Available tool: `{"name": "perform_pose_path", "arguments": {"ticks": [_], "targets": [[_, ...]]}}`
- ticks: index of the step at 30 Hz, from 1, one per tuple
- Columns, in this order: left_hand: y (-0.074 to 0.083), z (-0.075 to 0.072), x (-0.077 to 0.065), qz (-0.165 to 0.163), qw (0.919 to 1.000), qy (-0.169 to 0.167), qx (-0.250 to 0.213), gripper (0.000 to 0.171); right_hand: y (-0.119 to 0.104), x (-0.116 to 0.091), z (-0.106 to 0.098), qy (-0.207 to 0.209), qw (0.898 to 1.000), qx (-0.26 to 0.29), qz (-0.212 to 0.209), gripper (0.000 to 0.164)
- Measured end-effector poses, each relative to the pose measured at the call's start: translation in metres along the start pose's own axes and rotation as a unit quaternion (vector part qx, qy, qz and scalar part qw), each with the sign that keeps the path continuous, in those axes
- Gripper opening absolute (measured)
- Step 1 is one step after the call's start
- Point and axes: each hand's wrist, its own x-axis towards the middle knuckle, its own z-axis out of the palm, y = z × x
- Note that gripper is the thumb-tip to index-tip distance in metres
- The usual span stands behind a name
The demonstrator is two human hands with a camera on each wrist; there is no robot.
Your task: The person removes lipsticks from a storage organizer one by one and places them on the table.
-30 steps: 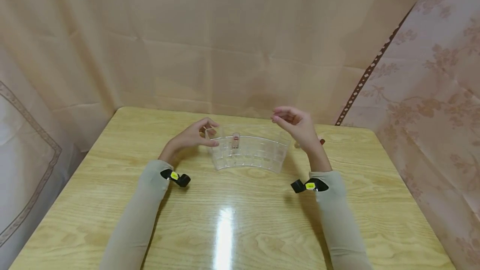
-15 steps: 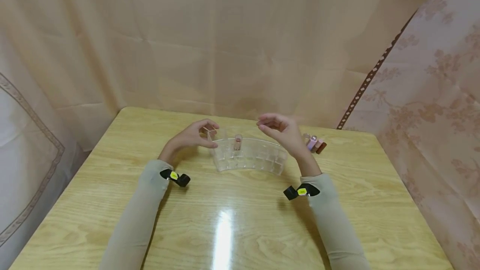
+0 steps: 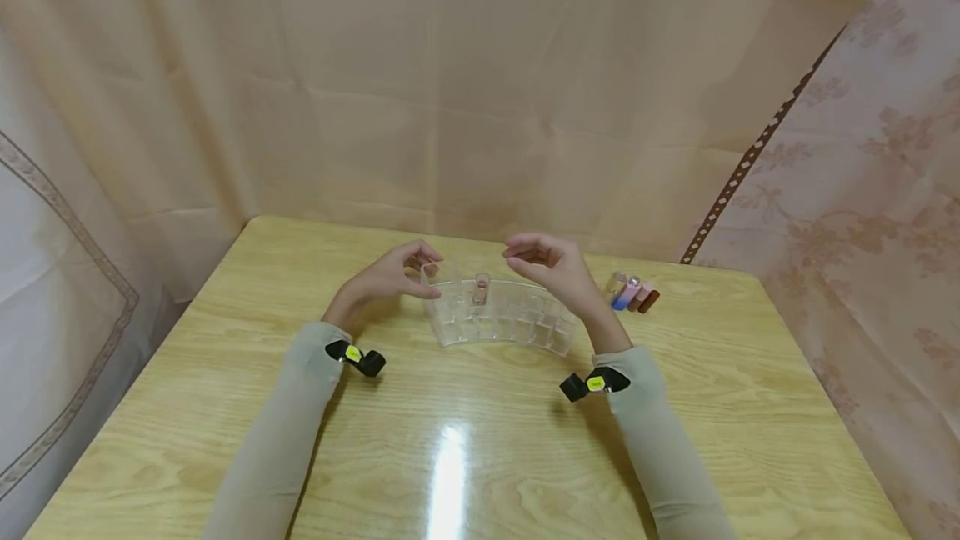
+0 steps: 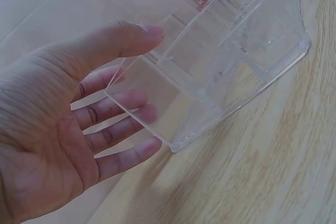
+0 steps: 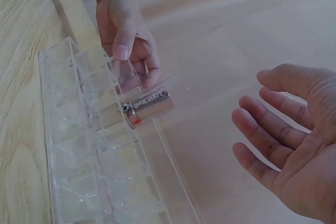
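A clear curved acrylic organizer (image 3: 501,319) with rows of compartments stands on the table. My left hand (image 3: 395,271) is at its left end, thumb in front and fingers behind the end wall (image 4: 142,95), holding it loosely. One clear-cased lipstick (image 3: 481,290) stands upright in a back compartment; in the right wrist view the lipstick (image 5: 149,106) shows dark lettering and a red spot. Above the organizer's right back side hovers my right hand (image 3: 551,267). Its fingers (image 5: 270,132) are loosely bent, with nothing between them and apart from the lipstick.
Several lipstick-like tubes (image 3: 633,294), among them clear, blue-pink and dark red ones, lie in a group on the table right of my right hand. A beige curtain (image 3: 450,107) hangs behind the wood-grain table (image 3: 360,457).
My right hand has moved left and slightly down, over the organizer, uncovering the group of tubes at the right. The left hand stays at the organizer's left end.
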Motion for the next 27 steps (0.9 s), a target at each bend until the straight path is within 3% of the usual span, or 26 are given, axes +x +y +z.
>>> {"name": "perform_pose_path", "arguments": {"ticks": [11, 27], "targets": [[-0.001, 0.001, 0.002, 0.002, 1.0000, 0.002, -0.001, 0.058, 0.016, 0.004, 0.012, -0.039, 0.997, -0.066, 0.029, 0.034], [-0.001, 0.001, 0.002, -0.004, 1.0000, 0.003, 0.001, 0.059, 0.031, 0.002, 0.017, -0.061, 0.995, -0.073, 0.032, 0.036]]}}
